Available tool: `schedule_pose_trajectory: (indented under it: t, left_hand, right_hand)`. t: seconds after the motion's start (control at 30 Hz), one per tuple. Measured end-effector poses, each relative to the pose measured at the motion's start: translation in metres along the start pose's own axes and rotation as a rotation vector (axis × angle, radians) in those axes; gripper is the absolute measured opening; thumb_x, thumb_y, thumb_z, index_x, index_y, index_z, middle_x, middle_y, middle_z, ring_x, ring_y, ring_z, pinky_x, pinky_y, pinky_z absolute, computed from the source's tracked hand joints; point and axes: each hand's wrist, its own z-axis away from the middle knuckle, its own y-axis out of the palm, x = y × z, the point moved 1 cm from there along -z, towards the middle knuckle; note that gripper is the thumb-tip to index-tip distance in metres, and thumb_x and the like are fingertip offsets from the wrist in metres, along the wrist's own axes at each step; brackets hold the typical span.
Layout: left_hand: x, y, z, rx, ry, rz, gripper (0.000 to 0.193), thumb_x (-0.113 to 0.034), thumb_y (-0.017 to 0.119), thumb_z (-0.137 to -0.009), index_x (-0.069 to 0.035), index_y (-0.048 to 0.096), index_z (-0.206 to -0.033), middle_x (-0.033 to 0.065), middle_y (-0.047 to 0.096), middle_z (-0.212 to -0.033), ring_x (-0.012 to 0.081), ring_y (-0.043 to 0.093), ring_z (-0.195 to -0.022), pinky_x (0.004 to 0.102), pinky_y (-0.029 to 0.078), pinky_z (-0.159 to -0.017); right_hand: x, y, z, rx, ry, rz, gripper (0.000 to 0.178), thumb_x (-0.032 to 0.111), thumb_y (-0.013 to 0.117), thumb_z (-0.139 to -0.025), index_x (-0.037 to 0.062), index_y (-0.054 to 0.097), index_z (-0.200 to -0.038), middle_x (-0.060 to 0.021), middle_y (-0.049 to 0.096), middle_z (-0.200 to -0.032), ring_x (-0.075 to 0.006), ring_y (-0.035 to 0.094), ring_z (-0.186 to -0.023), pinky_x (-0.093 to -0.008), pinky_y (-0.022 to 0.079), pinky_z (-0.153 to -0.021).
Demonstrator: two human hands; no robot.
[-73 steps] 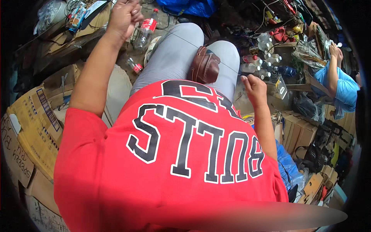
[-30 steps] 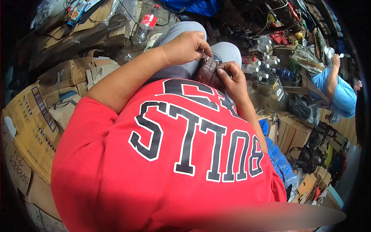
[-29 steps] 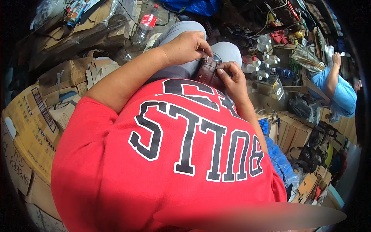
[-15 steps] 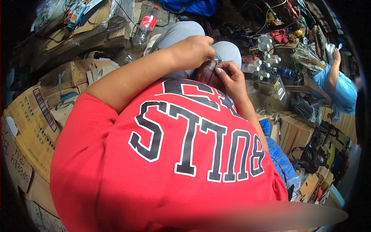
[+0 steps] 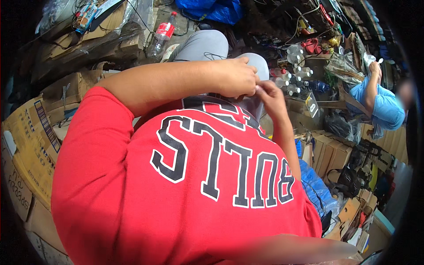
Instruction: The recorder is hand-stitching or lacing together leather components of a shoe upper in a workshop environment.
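Observation:
Both hands meet over my lap, in front of the light grey trouser knees [image 5: 201,46]. My left hand [image 5: 238,78] is closed, its fingers bent inward, the forearm crossing my body. My right hand [image 5: 271,98] has thumb and forefinger pinched together beside the left fingers. Whatever sits between the fingertips is too small or too covered to make out. A thin dark thread [image 5: 214,55] lies in loops on the left knee. The brown stitched leather piece seen earlier in my lap is now almost wholly hidden behind my left hand and forearm.
A red-labelled bottle [image 5: 162,34] stands beyond my left leg. Several small capped bottles [image 5: 293,73] cluster right of my knees. Cardboard [image 5: 33,141] stands on the left, flattened boxes [image 5: 331,150] on the right. A person in a blue shirt [image 5: 382,104] sits at far right.
My left hand has moved right and lower, covering the brown leather piece. My right hand has risen off that piece and pinches near the left fingers. Thread loops now show on the knee.

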Motion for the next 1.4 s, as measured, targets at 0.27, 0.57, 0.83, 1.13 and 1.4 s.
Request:
schedule_pose_trajectory:
  t: [0.27,0.57,0.83,1.13,1.4]
  left_hand:
    - [-0.012,-0.002,0.014,-0.291,0.039,-0.124,0.010,-0.018,0.062,-0.071,-0.015,0.071,-0.075,0.0005,0.060,-0.096,0.0164,0.051,-0.102,0.0342,0.036,-0.087]
    - [-0.005,0.014,0.022,-0.341,0.020,-0.050,0.010,-0.017,0.065,-0.068,-0.012,0.070,-0.075,0.0021,0.059,-0.094,0.0172,0.051,-0.104,0.0377,0.035,-0.089]
    - [0.040,0.021,0.080,-0.522,-0.300,0.256,0.020,-0.013,0.072,-0.069,-0.014,0.067,-0.088,0.0006,0.063,-0.089,0.0213,0.057,-0.091,0.0377,0.038,-0.084]
    - [0.055,0.013,0.079,-0.371,-0.271,0.207,0.007,-0.014,0.068,-0.075,-0.015,0.068,-0.082,-0.0007,0.060,-0.082,0.0174,0.055,-0.090,0.0354,0.038,-0.082]
    - [0.065,0.004,0.058,-0.567,-0.210,-0.004,0.003,-0.017,0.066,-0.073,-0.016,0.069,-0.071,-0.0009,0.056,-0.083,0.0180,0.053,-0.091,0.0361,0.038,-0.084]
  right_hand:
    - [0.013,0.034,-0.015,0.017,-0.319,0.392,0.021,0.023,0.066,-0.073,0.0039,0.068,-0.081,-0.0136,0.067,-0.089,-0.0274,0.065,-0.079,-0.0386,0.049,-0.066]
    - [0.004,0.055,-0.035,0.091,-0.166,0.287,0.020,0.022,0.064,-0.072,0.0053,0.068,-0.082,-0.0139,0.067,-0.084,-0.0275,0.065,-0.083,-0.0359,0.047,-0.071]
    - [0.017,0.041,-0.014,0.079,-0.085,0.407,0.021,0.020,0.064,-0.068,0.0017,0.067,-0.078,-0.0164,0.065,-0.080,-0.0295,0.063,-0.078,-0.0364,0.048,-0.069]
    - [0.030,0.038,-0.003,-0.033,-0.329,0.493,0.025,0.017,0.067,-0.066,0.0000,0.068,-0.084,-0.0158,0.066,-0.083,-0.0302,0.062,-0.079,-0.0368,0.048,-0.072]
    - [0.026,0.039,-0.003,-0.035,-0.365,0.500,0.026,0.017,0.066,-0.065,0.0012,0.068,-0.086,-0.0150,0.066,-0.085,-0.0295,0.061,-0.080,-0.0375,0.046,-0.074]
